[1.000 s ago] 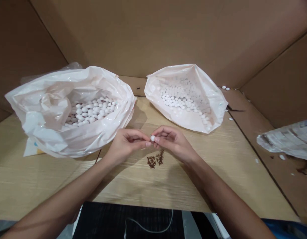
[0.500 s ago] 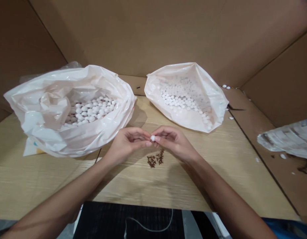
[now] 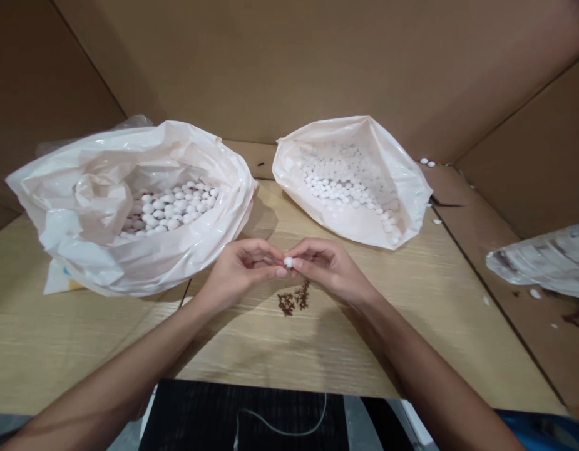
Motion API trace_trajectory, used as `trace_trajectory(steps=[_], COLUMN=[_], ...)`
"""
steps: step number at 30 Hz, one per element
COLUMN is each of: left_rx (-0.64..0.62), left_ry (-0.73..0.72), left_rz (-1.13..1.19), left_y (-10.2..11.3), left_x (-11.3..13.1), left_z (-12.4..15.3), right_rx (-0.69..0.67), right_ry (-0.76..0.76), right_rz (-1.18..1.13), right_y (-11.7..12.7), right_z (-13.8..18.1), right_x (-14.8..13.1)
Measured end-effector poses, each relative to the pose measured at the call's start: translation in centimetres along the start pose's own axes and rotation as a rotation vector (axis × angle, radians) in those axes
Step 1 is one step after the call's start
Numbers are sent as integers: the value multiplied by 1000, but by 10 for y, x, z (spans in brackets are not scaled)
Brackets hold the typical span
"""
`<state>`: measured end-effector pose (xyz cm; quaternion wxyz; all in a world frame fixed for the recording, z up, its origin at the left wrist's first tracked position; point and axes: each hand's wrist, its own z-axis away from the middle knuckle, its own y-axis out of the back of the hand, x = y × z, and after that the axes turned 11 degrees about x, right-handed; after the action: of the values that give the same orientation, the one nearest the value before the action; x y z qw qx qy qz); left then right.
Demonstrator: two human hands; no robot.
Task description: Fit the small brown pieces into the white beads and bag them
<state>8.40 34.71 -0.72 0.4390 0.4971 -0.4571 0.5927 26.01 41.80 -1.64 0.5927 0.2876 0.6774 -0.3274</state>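
Brown panels stand behind the back edge of the wood-grained counter. My forearms cross its front edge and slant inward, wrists bent, so both hands meet near the middle. Thumb and curled fingers of my right hand pinch a small white ball; my left hand has its fingertips nearly together against it, though I can't tell if they grip too. Between my hands and the front edge sit brown bits, with room beyond. Two open plastic bags, left and right, hem in the back.
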Motion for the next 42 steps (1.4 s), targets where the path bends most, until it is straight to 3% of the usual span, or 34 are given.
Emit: trace_trajectory(steps=[26, 30, 34, 39, 42], left_rx=[2, 7, -22, -165, -253], left_ry=[-18, -72, -165, -416, -490], left_rz=[-89, -139, -236, -602, -678], left_y=[0, -1, -2, 1, 3], left_x=[-3, -5, -5, -6, -9], left_z=[0, 0, 2, 3, 2], right_rx=[-15, -13, 72, 215, 225], right_ry=[0, 46, 82, 125, 154], right_rz=[83, 185, 249, 422, 643], right_y=[-2, 2, 10, 29, 37], right_z=[3, 2, -2, -9, -12], right_x=[5, 1, -2, 2, 4])
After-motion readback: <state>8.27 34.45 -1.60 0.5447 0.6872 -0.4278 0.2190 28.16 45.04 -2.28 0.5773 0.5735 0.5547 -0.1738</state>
